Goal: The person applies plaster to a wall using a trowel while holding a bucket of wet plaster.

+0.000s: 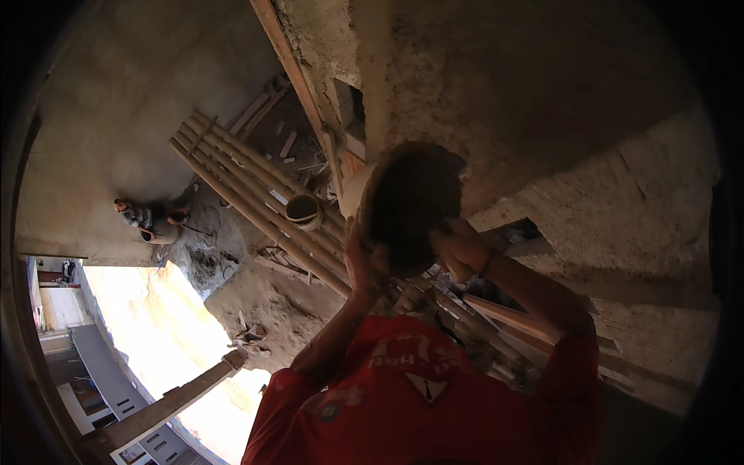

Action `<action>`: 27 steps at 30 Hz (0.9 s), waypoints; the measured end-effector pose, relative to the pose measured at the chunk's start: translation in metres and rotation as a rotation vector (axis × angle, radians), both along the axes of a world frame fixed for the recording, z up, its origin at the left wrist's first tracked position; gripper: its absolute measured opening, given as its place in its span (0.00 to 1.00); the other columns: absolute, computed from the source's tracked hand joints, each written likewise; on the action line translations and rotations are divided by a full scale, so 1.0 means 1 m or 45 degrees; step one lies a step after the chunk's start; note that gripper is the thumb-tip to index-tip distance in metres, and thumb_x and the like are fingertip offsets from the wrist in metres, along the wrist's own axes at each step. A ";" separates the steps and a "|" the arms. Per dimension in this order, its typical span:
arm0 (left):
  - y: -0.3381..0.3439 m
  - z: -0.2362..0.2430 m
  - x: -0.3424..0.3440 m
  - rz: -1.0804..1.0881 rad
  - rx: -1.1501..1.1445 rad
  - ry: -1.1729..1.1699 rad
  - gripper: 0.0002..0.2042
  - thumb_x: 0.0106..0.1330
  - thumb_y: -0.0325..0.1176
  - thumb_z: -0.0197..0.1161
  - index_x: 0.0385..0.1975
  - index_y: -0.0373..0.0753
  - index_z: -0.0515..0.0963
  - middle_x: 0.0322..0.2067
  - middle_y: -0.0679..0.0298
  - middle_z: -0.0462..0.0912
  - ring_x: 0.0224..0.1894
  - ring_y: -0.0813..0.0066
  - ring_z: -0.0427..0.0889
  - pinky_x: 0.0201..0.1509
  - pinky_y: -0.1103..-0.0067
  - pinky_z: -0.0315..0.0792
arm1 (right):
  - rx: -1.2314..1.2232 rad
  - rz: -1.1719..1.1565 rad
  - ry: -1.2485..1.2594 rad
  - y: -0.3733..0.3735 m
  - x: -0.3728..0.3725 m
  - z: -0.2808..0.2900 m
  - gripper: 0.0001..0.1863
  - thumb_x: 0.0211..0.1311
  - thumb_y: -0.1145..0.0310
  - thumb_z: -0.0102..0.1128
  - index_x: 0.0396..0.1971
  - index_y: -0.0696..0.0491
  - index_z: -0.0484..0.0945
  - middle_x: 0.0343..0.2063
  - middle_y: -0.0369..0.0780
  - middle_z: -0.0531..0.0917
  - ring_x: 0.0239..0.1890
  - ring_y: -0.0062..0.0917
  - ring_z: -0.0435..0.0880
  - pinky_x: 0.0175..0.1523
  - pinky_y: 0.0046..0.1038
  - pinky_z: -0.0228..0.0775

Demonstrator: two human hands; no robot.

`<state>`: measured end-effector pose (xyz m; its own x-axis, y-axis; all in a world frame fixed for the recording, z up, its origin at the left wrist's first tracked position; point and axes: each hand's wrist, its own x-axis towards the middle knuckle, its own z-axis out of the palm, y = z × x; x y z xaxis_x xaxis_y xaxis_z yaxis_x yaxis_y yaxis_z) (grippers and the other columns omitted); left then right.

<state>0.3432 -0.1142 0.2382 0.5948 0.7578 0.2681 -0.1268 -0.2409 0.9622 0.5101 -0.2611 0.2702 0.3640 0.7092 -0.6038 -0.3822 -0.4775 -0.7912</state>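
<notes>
A mortar-crusted bucket (358,188) is held up against the wall in front of me, its wide dark mouth tipped toward me. My left hand (362,262) grips its near left rim. At the near right side of the mouth is my right hand (462,245), its fingers closed. Whatever it holds, if anything, is lost in shadow. The bucket's inside is too dark to make out what is in it. Rough grey plaster (496,101) covers the wall just beyond.
Long poles (248,182) form a raised platform on the left, carrying a second bucket (303,211). Farther left, low down, a person (139,218) is beside a rounded container. Scrap wood (288,145) and rubble lie below. A wooden post (167,404) crosses the bright opening at lower left.
</notes>
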 end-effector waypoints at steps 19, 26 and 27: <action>0.023 0.010 0.012 -0.153 -0.032 0.070 0.29 0.51 0.31 0.57 0.59 0.34 0.72 0.48 0.49 0.81 0.53 0.54 0.81 0.58 0.68 0.72 | 0.119 0.819 -1.404 -0.005 0.025 0.063 0.16 0.63 0.62 0.58 0.46 0.56 0.77 0.33 0.48 0.82 0.38 0.47 0.84 0.48 0.45 0.76; 0.019 0.026 0.012 -0.186 -0.001 0.106 0.30 0.50 0.28 0.59 0.60 0.37 0.72 0.52 0.48 0.79 0.56 0.51 0.79 0.60 0.65 0.71 | -0.292 1.240 -2.098 -0.041 0.064 0.052 0.13 0.62 0.66 0.56 0.44 0.54 0.79 0.31 0.47 0.84 0.37 0.40 0.85 0.44 0.41 0.77; 0.018 0.022 0.012 -0.161 0.038 0.142 0.31 0.50 0.27 0.59 0.60 0.37 0.72 0.53 0.47 0.78 0.57 0.50 0.78 0.61 0.65 0.71 | -0.381 1.121 -2.153 -0.042 0.061 0.073 0.13 0.63 0.66 0.55 0.44 0.55 0.79 0.30 0.48 0.84 0.37 0.40 0.85 0.44 0.40 0.78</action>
<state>0.3551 -0.0959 0.2602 0.7121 0.6679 0.2164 -0.0505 -0.2586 0.9647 0.5706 -0.3033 0.3434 0.2640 0.9476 -0.1800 0.9629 -0.2482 0.1056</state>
